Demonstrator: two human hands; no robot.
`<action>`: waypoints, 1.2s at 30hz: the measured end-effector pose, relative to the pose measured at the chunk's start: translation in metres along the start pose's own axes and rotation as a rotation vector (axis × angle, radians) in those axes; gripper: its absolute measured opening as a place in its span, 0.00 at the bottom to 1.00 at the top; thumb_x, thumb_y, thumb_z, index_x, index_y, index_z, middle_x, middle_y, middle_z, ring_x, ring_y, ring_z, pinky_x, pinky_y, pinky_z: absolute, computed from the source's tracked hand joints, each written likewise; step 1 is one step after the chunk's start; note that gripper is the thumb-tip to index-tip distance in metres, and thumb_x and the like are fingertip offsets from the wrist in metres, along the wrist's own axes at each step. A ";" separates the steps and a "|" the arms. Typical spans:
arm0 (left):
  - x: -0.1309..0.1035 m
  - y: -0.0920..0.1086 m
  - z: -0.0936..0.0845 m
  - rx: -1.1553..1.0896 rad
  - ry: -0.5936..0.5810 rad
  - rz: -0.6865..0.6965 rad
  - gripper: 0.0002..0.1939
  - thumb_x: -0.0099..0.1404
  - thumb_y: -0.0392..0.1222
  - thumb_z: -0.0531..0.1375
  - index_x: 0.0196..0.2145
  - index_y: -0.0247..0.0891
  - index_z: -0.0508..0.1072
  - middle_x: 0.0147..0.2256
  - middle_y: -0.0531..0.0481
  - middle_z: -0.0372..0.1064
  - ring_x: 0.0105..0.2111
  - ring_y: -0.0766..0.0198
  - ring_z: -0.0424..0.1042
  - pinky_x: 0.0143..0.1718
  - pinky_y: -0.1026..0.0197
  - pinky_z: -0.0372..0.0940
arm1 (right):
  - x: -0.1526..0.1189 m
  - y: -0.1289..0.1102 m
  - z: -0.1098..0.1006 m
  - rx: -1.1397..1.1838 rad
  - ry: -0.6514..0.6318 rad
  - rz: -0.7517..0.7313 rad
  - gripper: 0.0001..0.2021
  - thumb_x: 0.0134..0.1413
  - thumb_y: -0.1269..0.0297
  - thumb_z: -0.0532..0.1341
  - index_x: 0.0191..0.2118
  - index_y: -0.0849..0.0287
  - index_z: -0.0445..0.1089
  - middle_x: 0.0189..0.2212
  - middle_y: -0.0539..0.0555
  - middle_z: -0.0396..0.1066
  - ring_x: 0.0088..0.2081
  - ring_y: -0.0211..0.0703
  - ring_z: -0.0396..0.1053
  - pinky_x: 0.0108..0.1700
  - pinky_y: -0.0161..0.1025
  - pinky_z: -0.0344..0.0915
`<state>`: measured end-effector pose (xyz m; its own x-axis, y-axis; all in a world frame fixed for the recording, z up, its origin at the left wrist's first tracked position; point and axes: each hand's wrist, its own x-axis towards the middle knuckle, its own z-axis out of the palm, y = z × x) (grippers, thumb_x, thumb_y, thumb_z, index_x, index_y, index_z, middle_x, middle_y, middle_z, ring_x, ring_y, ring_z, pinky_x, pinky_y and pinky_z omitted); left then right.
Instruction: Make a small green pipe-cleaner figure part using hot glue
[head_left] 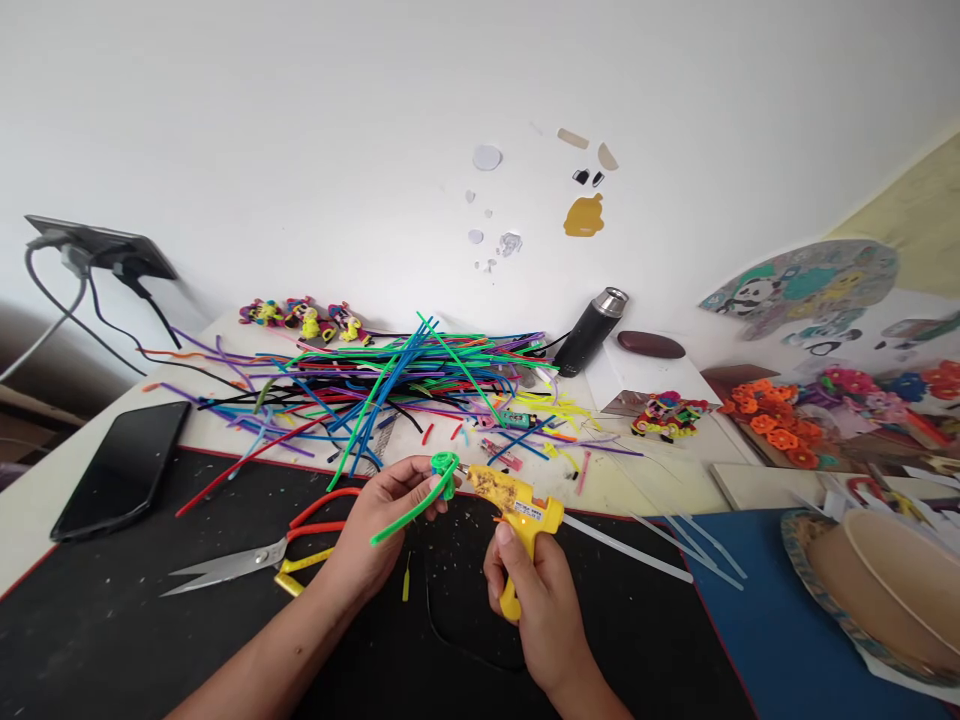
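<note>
Between the fingertips of my left hand (386, 515) is a coiled green pipe cleaner piece (444, 466), its loose end hanging toward the lower left. My right hand (532, 595) is wrapped round the handle of a yellow glue gun (506, 492), which points left. The gun's metal nozzle is at the right side of the coil; whether they touch is hard to tell. A long translucent glue stick (630, 550) extends from the back of the gun. Open scissors with red handles (238, 565) lie left of my left hand, beside a yellow-handled tool (300, 575).
A heap of coloured pipe cleaners (397, 375) spreads behind my hands. A phone (124, 470) lies left, below a power strip (101, 245). A black flask (592, 335), small figures (667, 415), orange flowers (769, 420) and a basket (862, 590) are farther right.
</note>
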<state>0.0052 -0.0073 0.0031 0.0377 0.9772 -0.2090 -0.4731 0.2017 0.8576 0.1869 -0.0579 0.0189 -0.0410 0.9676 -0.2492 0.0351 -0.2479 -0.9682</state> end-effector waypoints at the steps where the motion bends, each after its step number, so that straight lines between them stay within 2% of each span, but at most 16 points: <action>1: 0.000 0.000 0.000 0.009 -0.004 -0.001 0.20 0.51 0.53 0.80 0.33 0.37 0.83 0.31 0.46 0.81 0.26 0.63 0.71 0.30 0.62 0.64 | 0.000 0.000 0.001 0.017 -0.001 0.009 0.35 0.60 0.28 0.60 0.20 0.56 0.61 0.16 0.47 0.57 0.19 0.35 0.55 0.24 0.36 0.52; 4: 0.000 -0.001 -0.001 0.039 -0.008 0.000 0.21 0.51 0.54 0.80 0.32 0.36 0.83 0.30 0.46 0.79 0.26 0.63 0.70 0.30 0.62 0.63 | 0.001 0.000 0.002 0.090 0.014 0.053 0.35 0.55 0.26 0.63 0.22 0.57 0.62 0.16 0.46 0.57 0.19 0.33 0.55 0.22 0.35 0.49; 8: 0.001 -0.002 -0.003 0.051 0.041 -0.009 0.22 0.50 0.54 0.80 0.34 0.36 0.82 0.29 0.47 0.79 0.26 0.64 0.70 0.29 0.63 0.63 | 0.002 0.001 0.001 0.176 0.035 0.099 0.35 0.50 0.26 0.67 0.32 0.60 0.69 0.17 0.44 0.59 0.18 0.31 0.53 0.20 0.32 0.46; 14: 0.005 0.002 -0.004 -0.055 0.178 0.013 0.23 0.46 0.51 0.82 0.33 0.37 0.80 0.33 0.46 0.81 0.27 0.64 0.73 0.28 0.64 0.65 | 0.002 0.005 -0.009 0.213 0.009 0.110 0.34 0.52 0.28 0.67 0.38 0.62 0.72 0.18 0.43 0.60 0.16 0.30 0.53 0.18 0.30 0.47; 18: 0.006 0.005 -0.004 -0.073 0.196 0.027 0.23 0.45 0.49 0.82 0.34 0.36 0.80 0.33 0.45 0.81 0.27 0.64 0.73 0.27 0.65 0.65 | 0.002 0.011 -0.021 0.227 -0.030 0.154 0.33 0.54 0.31 0.68 0.40 0.63 0.72 0.19 0.43 0.63 0.14 0.29 0.56 0.18 0.30 0.46; 22: 0.006 0.007 -0.002 -0.072 0.185 0.039 0.24 0.45 0.50 0.82 0.34 0.35 0.80 0.34 0.44 0.82 0.26 0.65 0.73 0.26 0.65 0.65 | 0.004 0.016 -0.036 0.252 -0.046 0.258 0.33 0.54 0.31 0.67 0.42 0.62 0.71 0.20 0.43 0.65 0.13 0.28 0.56 0.18 0.30 0.41; 26: 0.004 0.007 -0.002 -0.074 0.170 0.042 0.24 0.44 0.50 0.82 0.33 0.36 0.80 0.33 0.45 0.81 0.26 0.65 0.73 0.26 0.65 0.66 | 0.006 0.015 -0.045 0.209 -0.090 0.315 0.35 0.53 0.29 0.66 0.44 0.62 0.70 0.21 0.44 0.66 0.13 0.30 0.59 0.17 0.30 0.40; 31: 0.004 0.003 -0.007 -0.057 0.138 0.056 0.22 0.47 0.50 0.82 0.35 0.37 0.82 0.35 0.46 0.82 0.27 0.65 0.73 0.27 0.65 0.65 | 0.009 0.012 -0.050 0.088 -0.239 0.326 0.35 0.55 0.28 0.64 0.44 0.62 0.71 0.21 0.45 0.69 0.14 0.32 0.63 0.17 0.30 0.46; 36: 0.005 0.001 -0.008 -0.044 0.103 0.067 0.19 0.51 0.51 0.80 0.34 0.37 0.82 0.34 0.46 0.80 0.28 0.64 0.72 0.28 0.64 0.65 | 0.011 0.018 -0.057 -0.112 -0.326 0.343 0.36 0.59 0.27 0.59 0.47 0.62 0.71 0.23 0.48 0.73 0.17 0.36 0.70 0.17 0.30 0.49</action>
<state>-0.0025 -0.0028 -0.0007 -0.0852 0.9759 -0.2011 -0.5101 0.1307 0.8501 0.2442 -0.0492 -0.0003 -0.3186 0.7608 -0.5655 0.2077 -0.5260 -0.8247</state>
